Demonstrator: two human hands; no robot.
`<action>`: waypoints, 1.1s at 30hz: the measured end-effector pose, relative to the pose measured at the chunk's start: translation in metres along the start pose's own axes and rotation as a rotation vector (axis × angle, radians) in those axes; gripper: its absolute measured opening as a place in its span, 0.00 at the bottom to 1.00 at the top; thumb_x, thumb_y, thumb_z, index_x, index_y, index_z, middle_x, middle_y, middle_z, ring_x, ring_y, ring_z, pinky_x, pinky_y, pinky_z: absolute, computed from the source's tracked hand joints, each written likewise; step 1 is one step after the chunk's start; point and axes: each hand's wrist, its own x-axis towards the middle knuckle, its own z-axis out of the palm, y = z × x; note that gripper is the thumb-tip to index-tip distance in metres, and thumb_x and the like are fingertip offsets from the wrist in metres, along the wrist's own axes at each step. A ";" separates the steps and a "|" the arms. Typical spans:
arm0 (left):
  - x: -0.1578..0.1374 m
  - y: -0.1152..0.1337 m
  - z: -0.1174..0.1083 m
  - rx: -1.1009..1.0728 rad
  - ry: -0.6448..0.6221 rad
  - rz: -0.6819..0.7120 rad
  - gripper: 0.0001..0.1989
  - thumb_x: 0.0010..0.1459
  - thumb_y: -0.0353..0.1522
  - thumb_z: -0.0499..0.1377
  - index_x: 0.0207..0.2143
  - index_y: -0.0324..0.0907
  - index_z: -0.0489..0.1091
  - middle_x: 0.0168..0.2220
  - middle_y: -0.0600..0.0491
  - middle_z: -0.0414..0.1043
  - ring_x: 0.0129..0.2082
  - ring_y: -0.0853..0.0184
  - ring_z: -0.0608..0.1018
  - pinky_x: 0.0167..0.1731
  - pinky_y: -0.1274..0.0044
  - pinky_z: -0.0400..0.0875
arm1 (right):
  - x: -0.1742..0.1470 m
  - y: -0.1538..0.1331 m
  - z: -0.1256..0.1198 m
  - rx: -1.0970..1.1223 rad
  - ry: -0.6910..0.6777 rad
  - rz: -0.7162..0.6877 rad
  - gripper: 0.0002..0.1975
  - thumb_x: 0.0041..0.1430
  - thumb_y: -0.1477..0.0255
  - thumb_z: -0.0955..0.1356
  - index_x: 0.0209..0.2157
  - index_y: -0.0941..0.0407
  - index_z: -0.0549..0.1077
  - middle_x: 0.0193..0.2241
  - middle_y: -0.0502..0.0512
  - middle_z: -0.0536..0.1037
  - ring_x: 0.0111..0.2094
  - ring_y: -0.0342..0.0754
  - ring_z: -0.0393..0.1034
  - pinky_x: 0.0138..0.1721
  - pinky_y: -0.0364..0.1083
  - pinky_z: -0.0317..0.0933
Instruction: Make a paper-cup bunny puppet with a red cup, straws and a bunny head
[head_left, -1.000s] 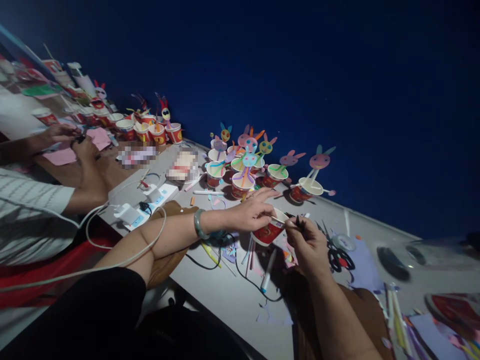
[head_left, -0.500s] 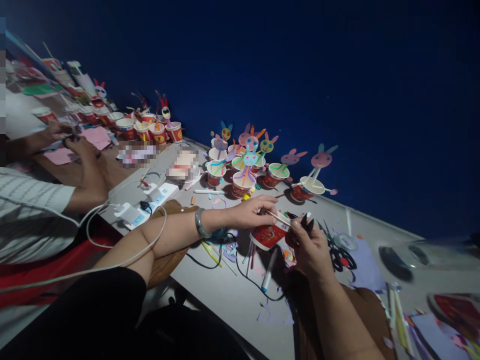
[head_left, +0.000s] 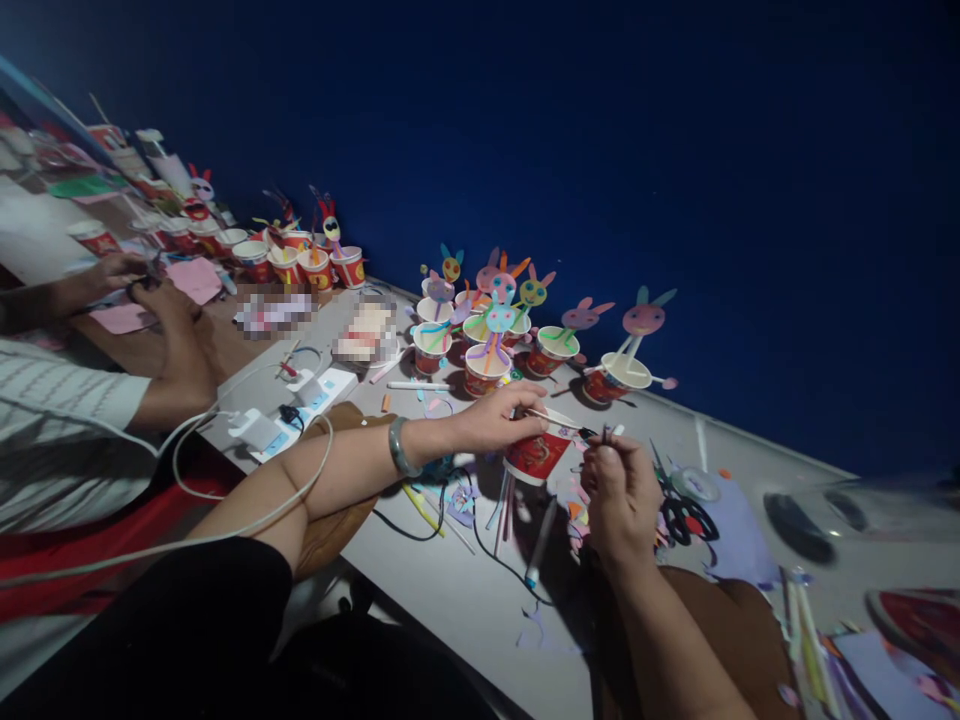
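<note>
My left hand [head_left: 499, 420], with a jade-coloured bangle at the wrist, is closed at the rim of a red paper cup [head_left: 536, 455] that tilts slightly over the table. A thin pale stick [head_left: 556, 419] runs across the cup's mouth from the left fingers toward the right hand. To the right of the cup, my right hand [head_left: 619, 490] is closed, thumb against fingers, on a small dark thing whose kind I cannot make out. Its dark tip shows near the stick's far end. Most of the cup's inside is hidden.
Several red cups with paper rabbit figures [head_left: 501, 315] stand behind. Black-handled scissors [head_left: 686, 518], clear tape [head_left: 696, 484] and purple paper [head_left: 742, 540] lie right. Left are a power strip [head_left: 322, 400], a white cable and another person's hands [head_left: 142, 285]. A marker [head_left: 541, 540] lies in front.
My right hand has shifted slightly right, away from the cup, and turned. The dark pointed pieces that rose above its fingers now show differently. My left hand stays at the cup.
</note>
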 end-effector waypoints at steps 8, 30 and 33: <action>-0.009 0.004 0.003 0.154 -0.044 0.277 0.06 0.59 0.33 0.60 0.35 0.40 0.73 0.63 0.39 0.63 0.66 0.53 0.66 0.64 0.62 0.63 | -0.003 0.000 -0.001 -0.275 -0.075 -0.235 0.09 0.61 0.67 0.71 0.42 0.54 0.77 0.27 0.49 0.75 0.25 0.43 0.67 0.28 0.44 0.64; -0.004 -0.022 0.014 -0.150 -0.070 0.269 0.45 0.48 0.42 0.70 0.65 0.44 0.56 0.65 0.41 0.58 0.63 0.51 0.68 0.62 0.62 0.64 | -0.011 -0.014 -0.002 -0.434 0.004 -0.534 0.02 0.61 0.71 0.71 0.37 0.53 0.77 0.29 0.52 0.81 0.27 0.46 0.75 0.29 0.44 0.68; -0.003 -0.021 0.015 -0.170 -0.064 0.267 0.45 0.48 0.41 0.70 0.65 0.45 0.57 0.64 0.41 0.59 0.60 0.53 0.70 0.59 0.62 0.67 | -0.011 -0.013 0.001 -0.380 0.034 -0.550 0.06 0.59 0.73 0.72 0.40 0.53 0.76 0.29 0.50 0.79 0.26 0.44 0.73 0.29 0.43 0.66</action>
